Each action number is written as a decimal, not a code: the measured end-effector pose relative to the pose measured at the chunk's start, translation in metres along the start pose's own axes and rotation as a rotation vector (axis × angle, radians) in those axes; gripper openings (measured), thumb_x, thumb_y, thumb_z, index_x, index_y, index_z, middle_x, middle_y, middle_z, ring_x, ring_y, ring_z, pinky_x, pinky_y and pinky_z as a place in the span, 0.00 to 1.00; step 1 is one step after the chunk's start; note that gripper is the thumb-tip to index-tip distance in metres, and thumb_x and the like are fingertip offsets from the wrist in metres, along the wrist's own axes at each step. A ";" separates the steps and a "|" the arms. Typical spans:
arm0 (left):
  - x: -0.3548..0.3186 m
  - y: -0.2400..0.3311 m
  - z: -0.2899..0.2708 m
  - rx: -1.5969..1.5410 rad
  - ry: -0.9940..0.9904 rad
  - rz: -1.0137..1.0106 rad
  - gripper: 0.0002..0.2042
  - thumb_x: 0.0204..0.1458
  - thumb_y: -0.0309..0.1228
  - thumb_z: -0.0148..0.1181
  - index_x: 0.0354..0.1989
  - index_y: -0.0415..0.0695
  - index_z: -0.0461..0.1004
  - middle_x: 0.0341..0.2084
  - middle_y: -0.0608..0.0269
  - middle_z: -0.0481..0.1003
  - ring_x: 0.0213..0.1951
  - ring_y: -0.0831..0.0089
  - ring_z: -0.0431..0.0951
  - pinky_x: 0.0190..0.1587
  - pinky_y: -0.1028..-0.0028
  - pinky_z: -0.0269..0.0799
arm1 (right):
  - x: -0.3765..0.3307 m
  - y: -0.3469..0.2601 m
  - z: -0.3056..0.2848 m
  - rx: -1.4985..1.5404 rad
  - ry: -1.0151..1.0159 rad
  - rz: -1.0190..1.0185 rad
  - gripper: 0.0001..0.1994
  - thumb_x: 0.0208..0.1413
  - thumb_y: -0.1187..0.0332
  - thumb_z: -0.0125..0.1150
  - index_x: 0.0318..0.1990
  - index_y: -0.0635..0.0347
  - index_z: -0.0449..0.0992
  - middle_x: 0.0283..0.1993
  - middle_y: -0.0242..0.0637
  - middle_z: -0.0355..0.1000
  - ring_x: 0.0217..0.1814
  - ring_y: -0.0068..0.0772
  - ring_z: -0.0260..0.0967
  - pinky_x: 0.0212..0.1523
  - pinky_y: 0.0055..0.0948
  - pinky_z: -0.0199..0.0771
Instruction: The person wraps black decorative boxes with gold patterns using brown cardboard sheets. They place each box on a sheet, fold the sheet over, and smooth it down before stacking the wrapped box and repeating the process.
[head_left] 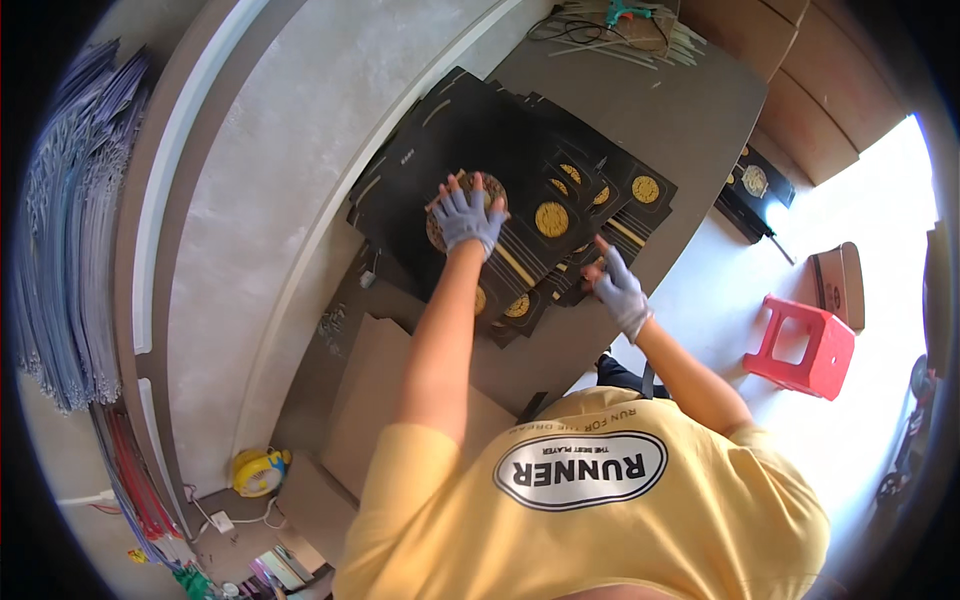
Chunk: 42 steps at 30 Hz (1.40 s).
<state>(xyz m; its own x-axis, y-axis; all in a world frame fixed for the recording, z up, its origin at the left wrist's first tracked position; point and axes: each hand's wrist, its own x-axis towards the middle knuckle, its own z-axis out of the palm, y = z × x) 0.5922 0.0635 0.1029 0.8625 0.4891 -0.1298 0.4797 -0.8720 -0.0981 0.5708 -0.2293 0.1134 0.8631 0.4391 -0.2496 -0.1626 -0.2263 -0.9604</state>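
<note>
A pile of flat black sheets (490, 130) with gold circles and stripes lies unevenly on the grey-brown table (715, 115). My left hand (470, 220), in a grey fingerless glove, rests flat and spread over a round patterned emblem (437, 238) on the top sheet, covering much of it. At the pile's right edge is my right hand (622, 288), gloved the same way. Its index finger stretches out and the other fingers bend, apart from it; nothing shows between them. A round gold emblem (551, 219) lies between my hands.
A teal glue gun (625, 12) and pale sticks (590, 48) lie at the table's far end. Cardboard boxes (840, 90) stand far right. A red stool (808, 348) is on the floor to the right. Long thin bundled rods (75, 240) hang at the left wall.
</note>
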 end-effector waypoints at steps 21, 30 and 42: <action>-0.319 -0.138 0.086 -0.179 0.243 0.022 0.35 0.52 0.47 0.55 0.69 0.58 0.54 0.69 0.44 0.46 0.68 0.41 0.48 0.65 0.44 0.48 | -0.004 0.011 0.117 -0.806 -1.019 -0.126 0.16 0.56 0.53 0.52 0.49 0.43 0.76 0.52 0.42 0.73 0.52 0.51 0.72 0.51 0.42 0.72; -0.567 -0.179 0.204 -0.140 -0.014 -0.524 0.34 0.55 0.52 0.50 0.69 0.56 0.54 0.70 0.45 0.44 0.70 0.43 0.43 0.66 0.44 0.44 | -0.094 0.041 0.298 -1.168 -0.584 -0.333 0.28 0.55 0.52 0.52 0.60 0.60 0.66 0.62 0.52 0.63 0.63 0.53 0.62 0.60 0.42 0.67; -0.603 -0.218 0.221 -0.451 0.395 -0.306 0.27 0.56 0.49 0.49 0.63 0.54 0.63 0.70 0.47 0.46 0.68 0.43 0.51 0.62 0.43 0.53 | -0.083 0.080 0.310 -0.792 -0.034 -0.288 0.20 0.51 0.53 0.59 0.46 0.56 0.75 0.45 0.47 0.75 0.45 0.52 0.72 0.48 0.39 0.70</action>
<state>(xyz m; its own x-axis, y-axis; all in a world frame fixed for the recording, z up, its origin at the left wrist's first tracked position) -0.0676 -0.0367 -0.0161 0.6296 0.7458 0.2176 0.6583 -0.6609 0.3603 0.3380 -0.0140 0.0187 0.8026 0.5960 -0.0242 0.4557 -0.6388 -0.6199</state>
